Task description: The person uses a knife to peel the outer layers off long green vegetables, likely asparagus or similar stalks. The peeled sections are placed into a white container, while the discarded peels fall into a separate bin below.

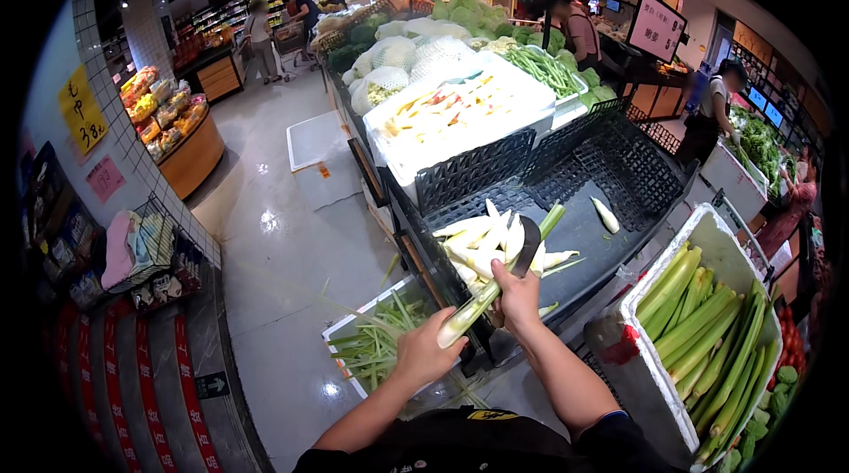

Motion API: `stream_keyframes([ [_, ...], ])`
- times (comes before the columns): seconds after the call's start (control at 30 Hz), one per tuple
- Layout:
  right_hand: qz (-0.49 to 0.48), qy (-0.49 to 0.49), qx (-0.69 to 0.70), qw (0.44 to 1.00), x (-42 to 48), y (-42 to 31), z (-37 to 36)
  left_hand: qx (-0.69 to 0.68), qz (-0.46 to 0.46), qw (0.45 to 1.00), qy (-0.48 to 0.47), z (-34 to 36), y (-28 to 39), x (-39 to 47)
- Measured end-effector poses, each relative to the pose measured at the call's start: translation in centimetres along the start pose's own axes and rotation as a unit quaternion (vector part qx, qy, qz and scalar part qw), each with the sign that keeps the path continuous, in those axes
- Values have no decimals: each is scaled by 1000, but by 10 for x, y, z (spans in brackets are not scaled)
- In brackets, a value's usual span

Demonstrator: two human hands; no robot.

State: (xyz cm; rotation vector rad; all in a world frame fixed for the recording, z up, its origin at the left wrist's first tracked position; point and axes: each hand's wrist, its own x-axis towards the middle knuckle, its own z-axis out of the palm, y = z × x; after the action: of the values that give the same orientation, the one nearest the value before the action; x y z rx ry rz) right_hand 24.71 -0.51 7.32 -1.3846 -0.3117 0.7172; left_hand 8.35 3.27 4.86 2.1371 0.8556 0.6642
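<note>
My left hand [428, 347] grips the pale thick end of a green stalk vegetable [489, 290], which looks like a water bamboo stem. Its green tip points up and to the right. Against the stalk, my right hand [517, 294] holds a curved dark blade [528, 244]; its handle is hidden in the fingers. Several pale peeled stems [481, 241] are piled just beyond my hands in a black display bin [577, 247]. One more peeled stem [605, 215] lies apart from them at the right of the bin.
Green peelings fill a white box [378, 334] on the floor at left. At right, a foam box [690, 420] holds unpeeled stalks [703, 327]. A foam tray [464, 105] of pale vegetables stands beyond the bin's slatted divider. A person [713, 108] works at far right; others stand farther back.
</note>
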Motion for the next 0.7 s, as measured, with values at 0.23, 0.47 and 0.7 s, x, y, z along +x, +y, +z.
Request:
stream_keyframes([
  [0.23, 167, 7, 92, 982, 20, 37, -9, -224, -55, 971, -53, 7, -45, -9],
  [0.47, 166, -65, 96, 979, 22, 33, 26, -369, 158, 907, 124, -17, -31, -14],
  [0.7, 53, 45, -143, 987, 74, 48, 84, -259, 312, 901, 152, -94, -13, -81],
])
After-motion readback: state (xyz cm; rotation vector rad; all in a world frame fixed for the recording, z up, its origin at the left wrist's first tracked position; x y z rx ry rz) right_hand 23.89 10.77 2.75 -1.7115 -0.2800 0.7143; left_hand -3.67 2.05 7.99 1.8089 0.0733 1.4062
